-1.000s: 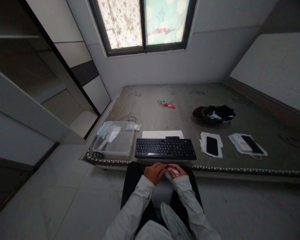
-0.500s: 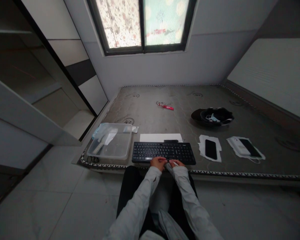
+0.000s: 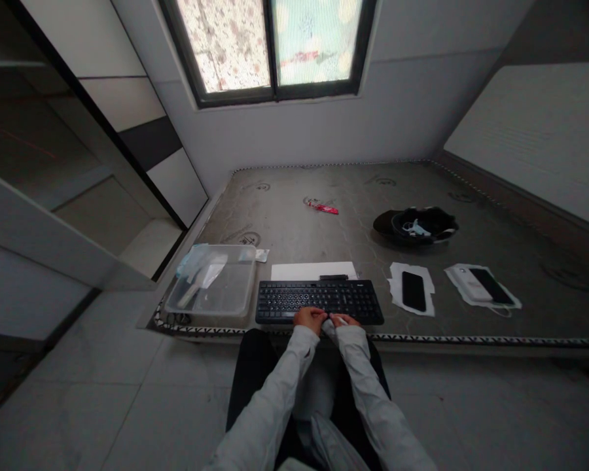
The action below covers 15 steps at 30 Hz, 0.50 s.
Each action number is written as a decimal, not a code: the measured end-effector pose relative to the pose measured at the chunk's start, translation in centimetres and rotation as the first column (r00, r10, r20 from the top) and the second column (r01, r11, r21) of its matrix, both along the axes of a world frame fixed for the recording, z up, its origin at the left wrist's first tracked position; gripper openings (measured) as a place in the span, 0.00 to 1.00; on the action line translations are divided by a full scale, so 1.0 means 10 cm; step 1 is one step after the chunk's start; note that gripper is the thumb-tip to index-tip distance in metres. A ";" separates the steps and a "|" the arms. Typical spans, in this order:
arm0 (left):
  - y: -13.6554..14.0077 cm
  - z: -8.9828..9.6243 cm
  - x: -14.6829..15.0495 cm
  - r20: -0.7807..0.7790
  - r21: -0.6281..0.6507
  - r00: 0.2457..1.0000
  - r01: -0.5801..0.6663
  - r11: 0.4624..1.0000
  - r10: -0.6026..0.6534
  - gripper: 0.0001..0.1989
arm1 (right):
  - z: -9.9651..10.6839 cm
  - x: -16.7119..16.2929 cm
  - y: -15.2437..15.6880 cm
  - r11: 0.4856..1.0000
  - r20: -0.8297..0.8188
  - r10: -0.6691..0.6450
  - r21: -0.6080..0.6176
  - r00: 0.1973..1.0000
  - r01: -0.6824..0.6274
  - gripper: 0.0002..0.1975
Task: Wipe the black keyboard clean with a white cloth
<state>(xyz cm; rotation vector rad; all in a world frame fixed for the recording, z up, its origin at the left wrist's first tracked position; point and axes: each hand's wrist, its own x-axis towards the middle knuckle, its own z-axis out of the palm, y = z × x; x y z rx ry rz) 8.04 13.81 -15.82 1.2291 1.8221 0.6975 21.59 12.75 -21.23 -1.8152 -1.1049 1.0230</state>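
A black keyboard (image 3: 319, 301) lies at the near edge of a bare grey mattress (image 3: 353, 216). My left hand (image 3: 310, 319) and my right hand (image 3: 344, 320) rest together at the keyboard's front edge. Between them they pinch a small white object (image 3: 330, 324), perhaps a cloth or wipe; it is too small to name. Both sleeves are pale grey. A white sheet (image 3: 313, 270) lies just behind the keyboard.
A clear plastic tub (image 3: 211, 288) with small items sits left of the keyboard. Right of it lie a black phone (image 3: 413, 291) on white paper and another phone with a white device (image 3: 481, 286). A dark cap (image 3: 416, 226) and a red wrapper (image 3: 322, 207) lie farther back.
Both hands moved forward from my lap to the keyboard's front edge, still holding the white object. The view shifted slightly.
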 end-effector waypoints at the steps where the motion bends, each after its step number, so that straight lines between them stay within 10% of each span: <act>1: 0.01 0.00 0.00 -0.003 0.000 1.000 0.007 1.000 -0.007 0.09 | 0.00 0.00 0.01 1.000 -0.005 -0.001 -0.003 1.000 0.001 0.27; 15: 0.09 0.00 0.00 -0.084 -0.022 0.996 0.026 0.999 -0.028 0.08 | -0.02 -0.02 0.03 1.000 0.038 -0.013 -0.017 0.999 0.014 0.25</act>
